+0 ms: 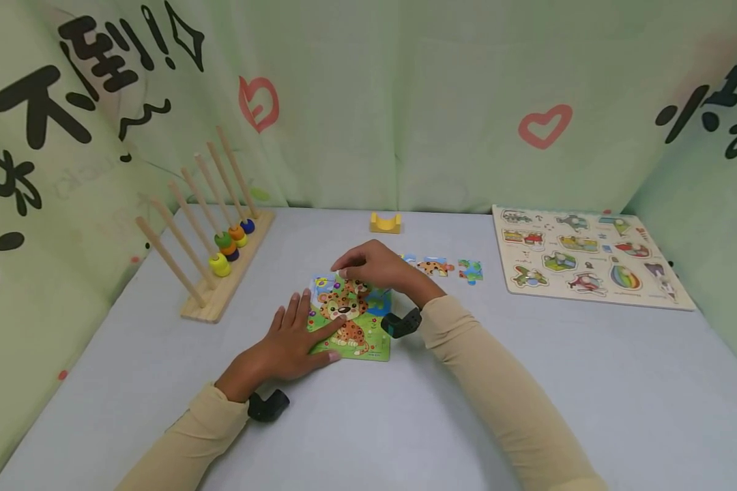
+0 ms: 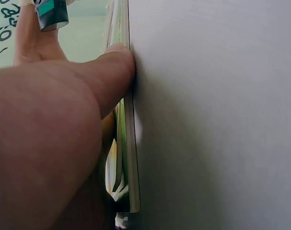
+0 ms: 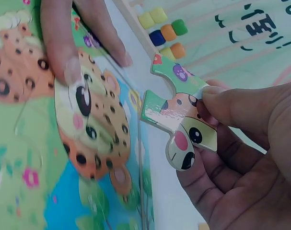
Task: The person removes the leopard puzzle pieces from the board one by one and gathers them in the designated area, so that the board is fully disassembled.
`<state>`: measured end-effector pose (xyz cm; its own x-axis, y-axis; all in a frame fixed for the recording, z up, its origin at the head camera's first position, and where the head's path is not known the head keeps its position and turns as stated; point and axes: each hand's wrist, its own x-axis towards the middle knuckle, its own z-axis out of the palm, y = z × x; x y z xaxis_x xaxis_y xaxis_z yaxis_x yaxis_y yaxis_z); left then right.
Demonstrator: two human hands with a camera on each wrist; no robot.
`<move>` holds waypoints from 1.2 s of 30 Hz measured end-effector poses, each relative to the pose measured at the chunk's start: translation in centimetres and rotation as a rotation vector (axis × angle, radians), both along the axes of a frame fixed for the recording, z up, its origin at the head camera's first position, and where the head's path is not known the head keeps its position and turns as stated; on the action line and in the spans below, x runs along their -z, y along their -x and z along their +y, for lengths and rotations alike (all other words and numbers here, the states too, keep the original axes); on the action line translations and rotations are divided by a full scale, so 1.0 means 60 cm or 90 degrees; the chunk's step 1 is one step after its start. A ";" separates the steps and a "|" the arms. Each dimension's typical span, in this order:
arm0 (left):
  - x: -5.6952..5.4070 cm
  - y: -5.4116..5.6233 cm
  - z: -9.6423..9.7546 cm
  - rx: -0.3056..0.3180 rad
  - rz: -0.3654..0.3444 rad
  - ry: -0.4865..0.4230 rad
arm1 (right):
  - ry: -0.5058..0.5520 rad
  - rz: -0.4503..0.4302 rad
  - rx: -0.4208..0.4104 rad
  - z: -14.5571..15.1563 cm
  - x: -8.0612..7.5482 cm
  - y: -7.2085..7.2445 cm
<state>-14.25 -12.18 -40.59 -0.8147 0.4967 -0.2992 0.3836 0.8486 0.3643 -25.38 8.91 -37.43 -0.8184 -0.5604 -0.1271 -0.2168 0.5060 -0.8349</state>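
A leopard jigsaw puzzle board [image 1: 374, 344] with a green and blue picture lies on the table. My left hand [image 1: 291, 344] rests on its left side, fingers spread and fairly straight. In the left wrist view the thumb [image 2: 116, 72] touches the board's edge. Over the far edge of the board, my right hand [image 1: 377, 266] holds a puzzle piece [image 3: 183, 108] between thumb and fingers, raised and tilted. The piece shows green, orange spots and part of a face. Beyond the right hand lie loose puzzle pieces [image 1: 470, 271], partly hidden by it.
A wooden peg rack [image 1: 205, 310] with coloured beads stands at the left. A yellow curved block [image 1: 385, 224] sits near the far edge. At the right lies a vehicle-picture board [image 1: 553, 286]. Green curtains [image 1: 344, 102] enclose the table's back and sides.
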 end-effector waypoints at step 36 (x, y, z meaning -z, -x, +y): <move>0.008 -0.002 -0.001 -0.011 0.006 -0.013 | -0.006 -0.033 0.112 0.144 0.027 -0.020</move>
